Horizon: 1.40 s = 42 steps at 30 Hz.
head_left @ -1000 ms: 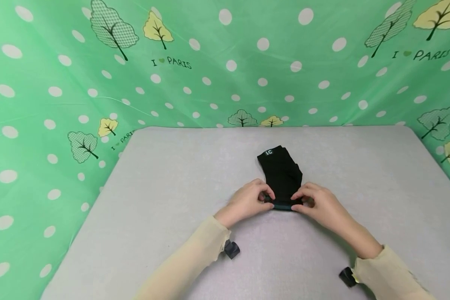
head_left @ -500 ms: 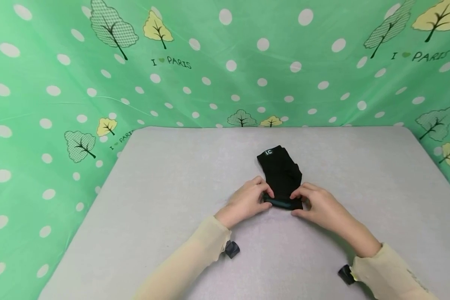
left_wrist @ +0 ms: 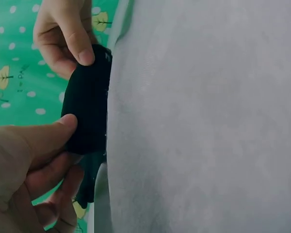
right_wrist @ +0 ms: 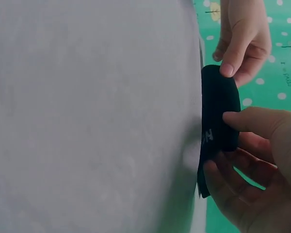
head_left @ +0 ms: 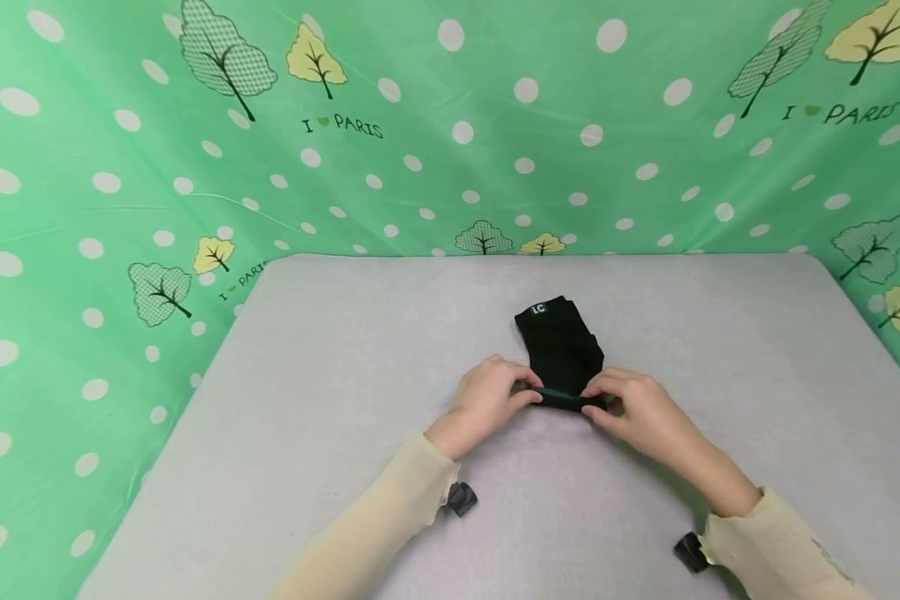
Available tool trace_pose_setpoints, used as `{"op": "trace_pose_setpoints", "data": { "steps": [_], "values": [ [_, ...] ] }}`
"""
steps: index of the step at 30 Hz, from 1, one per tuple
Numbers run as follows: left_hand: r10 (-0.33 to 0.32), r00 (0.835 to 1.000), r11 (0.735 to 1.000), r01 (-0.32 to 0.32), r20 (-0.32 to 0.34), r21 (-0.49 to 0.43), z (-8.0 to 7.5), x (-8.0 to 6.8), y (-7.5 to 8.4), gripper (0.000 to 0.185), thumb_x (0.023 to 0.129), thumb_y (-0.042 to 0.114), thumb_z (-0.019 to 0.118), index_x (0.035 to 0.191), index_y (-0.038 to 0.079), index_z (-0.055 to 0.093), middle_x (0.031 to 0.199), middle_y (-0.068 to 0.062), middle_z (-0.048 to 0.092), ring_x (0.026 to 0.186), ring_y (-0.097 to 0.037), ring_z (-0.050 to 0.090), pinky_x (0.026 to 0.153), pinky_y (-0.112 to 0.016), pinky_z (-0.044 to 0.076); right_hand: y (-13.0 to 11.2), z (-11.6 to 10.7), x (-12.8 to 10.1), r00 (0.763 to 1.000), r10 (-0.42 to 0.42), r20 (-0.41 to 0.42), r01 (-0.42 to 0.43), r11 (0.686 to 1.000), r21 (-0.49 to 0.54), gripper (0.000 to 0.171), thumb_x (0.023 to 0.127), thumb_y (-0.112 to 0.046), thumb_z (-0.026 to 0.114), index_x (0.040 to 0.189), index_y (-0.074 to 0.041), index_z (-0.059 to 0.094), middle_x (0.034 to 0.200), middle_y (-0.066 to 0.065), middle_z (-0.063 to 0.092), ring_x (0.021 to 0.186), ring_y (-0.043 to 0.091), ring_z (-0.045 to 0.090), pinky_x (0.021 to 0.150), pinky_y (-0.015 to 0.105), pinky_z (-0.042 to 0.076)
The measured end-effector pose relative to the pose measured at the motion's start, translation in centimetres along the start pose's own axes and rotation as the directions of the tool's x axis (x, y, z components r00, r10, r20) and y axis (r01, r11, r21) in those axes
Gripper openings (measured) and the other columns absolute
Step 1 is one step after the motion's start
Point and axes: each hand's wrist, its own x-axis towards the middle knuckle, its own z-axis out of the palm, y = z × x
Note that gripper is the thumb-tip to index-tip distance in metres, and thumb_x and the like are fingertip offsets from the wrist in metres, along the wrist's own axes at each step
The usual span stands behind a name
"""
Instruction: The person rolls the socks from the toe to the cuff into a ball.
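Note:
A black sock (head_left: 558,346) lies on the grey table, with a small pale "LC" mark at its far end. Its near end is rolled into a thick band that shows a dark teal streak in the head view. My left hand (head_left: 487,400) pinches the left end of this roll between thumb and fingers. At the right end, my right hand (head_left: 641,408) pinches it the same way. Both wrist views show the rolled sock (left_wrist: 87,102) stretched between the two thumbs. Whether one sock or two are layered, I cannot tell.
The grey table (head_left: 330,358) spreads around the sock on all sides. Behind it and along the sides hangs a green curtain (head_left: 420,167) with white dots and printed trees. A small black device (head_left: 462,498) sits at the left cuff, another black device (head_left: 692,552) at the right.
The near end of the sock has turned over and been rolled a little farther away from me, so the flat part is shorter. My left hand has shifted slightly forward; my right hand has regripped.

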Motion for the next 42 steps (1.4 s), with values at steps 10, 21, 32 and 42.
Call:
{"op": "trace_pose_setpoints", "data": {
  "steps": [10,21,32,42],
  "values": [
    [-0.062,0.998,0.998,0.063,0.024,-0.024,0.0,0.4,0.3,0.017,0.096,0.035,0.066,0.103,0.026,0.077,0.100,0.013,0.076,0.093,-0.012,0.069,0.081,-0.028,0.053,-0.4,-0.4,0.0,0.971,0.231,0.060,-0.235,0.969,0.070,0.011,0.090,-0.010,0.072,0.099,-0.006,0.077,0.092,0.006,0.075,0.080,0.013,0.065,0.070,0.028,0.053],
    [-0.114,0.993,0.993,0.113,0.021,0.035,0.3,1.4,1.0,0.009,0.093,0.035,0.071,0.095,0.026,0.071,0.085,0.014,0.070,0.077,-0.006,0.063,0.061,-0.021,0.046,-0.2,-0.1,0.5,0.963,0.270,0.022,-0.270,0.963,0.013,0.013,0.088,-0.010,0.075,0.088,-0.012,0.062,0.075,-0.003,0.067,0.068,0.008,0.060,0.063,0.024,0.047],
    [-0.015,1.000,0.992,0.014,0.007,0.126,0.3,1.1,0.7,0.003,0.093,0.029,0.070,0.095,0.030,0.072,0.101,0.012,0.063,0.098,-0.011,0.059,0.077,-0.023,0.051,-0.7,0.1,0.4,0.987,0.135,-0.086,-0.146,0.981,-0.129,0.010,0.077,-0.006,0.083,0.079,-0.011,0.075,0.084,0.001,0.067,0.078,0.019,0.065,0.069,0.038,0.054],
    [0.031,0.996,0.987,-0.044,0.083,0.156,-0.1,0.8,0.5,0.027,0.087,0.035,0.077,0.112,0.027,0.071,0.119,0.010,0.063,0.102,-0.014,0.056,0.085,-0.026,0.052,-1.2,-0.1,0.1,0.996,0.084,-0.001,-0.082,0.970,-0.227,0.025,0.072,-0.015,0.089,0.092,-0.004,0.077,0.092,0.006,0.070,0.087,0.025,0.067,0.077,0.042,0.057]
  ]
}}
